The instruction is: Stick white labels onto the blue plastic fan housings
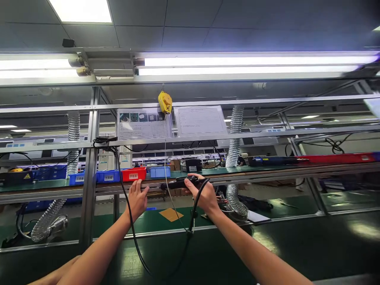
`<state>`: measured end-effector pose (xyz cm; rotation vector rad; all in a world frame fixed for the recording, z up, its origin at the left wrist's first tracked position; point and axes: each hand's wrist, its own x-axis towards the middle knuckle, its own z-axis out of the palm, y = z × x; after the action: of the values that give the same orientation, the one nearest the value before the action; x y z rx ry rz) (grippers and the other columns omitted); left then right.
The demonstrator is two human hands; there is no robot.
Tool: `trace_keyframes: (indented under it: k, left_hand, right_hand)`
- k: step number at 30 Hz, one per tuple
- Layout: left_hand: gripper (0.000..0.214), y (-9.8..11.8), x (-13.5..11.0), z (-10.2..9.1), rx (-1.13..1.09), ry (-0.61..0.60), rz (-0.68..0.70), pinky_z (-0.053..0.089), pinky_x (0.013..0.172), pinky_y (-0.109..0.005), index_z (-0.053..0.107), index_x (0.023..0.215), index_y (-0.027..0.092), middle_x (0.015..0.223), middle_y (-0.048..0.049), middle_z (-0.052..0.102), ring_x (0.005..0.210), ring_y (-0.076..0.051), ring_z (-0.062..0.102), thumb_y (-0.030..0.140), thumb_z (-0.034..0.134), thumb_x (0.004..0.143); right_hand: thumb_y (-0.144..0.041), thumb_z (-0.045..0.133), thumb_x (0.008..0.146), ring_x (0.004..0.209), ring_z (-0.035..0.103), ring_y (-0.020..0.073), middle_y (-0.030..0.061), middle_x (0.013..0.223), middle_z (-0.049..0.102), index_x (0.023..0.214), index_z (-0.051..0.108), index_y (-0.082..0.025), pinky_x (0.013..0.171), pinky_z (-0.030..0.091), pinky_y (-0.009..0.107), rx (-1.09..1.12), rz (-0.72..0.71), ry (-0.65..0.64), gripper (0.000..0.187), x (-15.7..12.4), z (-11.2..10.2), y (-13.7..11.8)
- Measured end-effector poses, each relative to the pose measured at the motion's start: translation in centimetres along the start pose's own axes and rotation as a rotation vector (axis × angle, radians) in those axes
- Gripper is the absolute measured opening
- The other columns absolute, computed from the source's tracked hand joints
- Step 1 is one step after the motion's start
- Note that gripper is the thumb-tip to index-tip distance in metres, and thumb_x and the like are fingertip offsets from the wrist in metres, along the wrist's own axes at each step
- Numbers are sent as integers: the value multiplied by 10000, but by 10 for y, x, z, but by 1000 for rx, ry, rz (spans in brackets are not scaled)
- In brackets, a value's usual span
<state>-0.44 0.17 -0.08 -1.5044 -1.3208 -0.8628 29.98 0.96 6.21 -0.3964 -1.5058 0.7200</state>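
- Forearms, yours, two (246, 243): nearest items, rising from the lower corners and converging toward mid-view; a further strip of bare arm shows behind the left one, owner unclear.
- Left hand, one (137, 202): raised, back toward you, fingers pointing up and slightly spread, grasping nothing visible; fingertips at the shelf edge below the red bin, contact not certain.
- Right hand, one (207, 196): raised at about the same height, wrist bent inward, fingers curled around the black corded tool.
- Black corded tool, one (178, 184): in your right hand, roughly level, its narrow end pointing toward your left hand, just in front of the shelf edge.
- Black cable (199, 198): arches from the tool's rear over your right hand and drops toward the bench.
- Hanging cable, one (124, 194): descends from the frame, passing in front of your left wrist.
- Red bin, one (134, 174): on the shelf, labelled.
- Blue bins, three (108, 177): same shelf; two labelled left of the red, one paler to its right.
- Yellow hanging reel, one (165, 103): overhead, pale cord dropping past the tool.
- Posted sheets, two (200, 122): side by side behind the reel.
- Orange-brown card, one (171, 214): flat on the green surface beyond your hands.
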Motion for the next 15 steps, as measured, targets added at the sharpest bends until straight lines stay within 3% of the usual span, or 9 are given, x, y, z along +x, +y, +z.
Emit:
trace_keyframes:
  k: [8, 15]
  left_hand:
    - [440, -1, -3, 5, -68, 10, -38, 368, 1178, -567, 736, 1278, 202, 1528, -187, 376, 1461, -400, 335, 80, 549, 900]
    - [446, 5, 0, 3, -339, -63, -156, 230, 1259, -596, 739, 1270, 184, 1592, -181, 348, 1543, -383, 228, 49, 527, 902]
  right_hand:
    - [-584, 787, 763, 752, 746, 292, 99, 886, 735, 1104, 656, -180, 718, 647, 425, -38, 14, 27, 545, 14, 19, -3]
    - [-525, 815, 742, 721, 752, 275, 90, 896, 732, 1056, 661, -157, 660, 642, 362, 46, 112, 79, 507, 19, 27, 0]
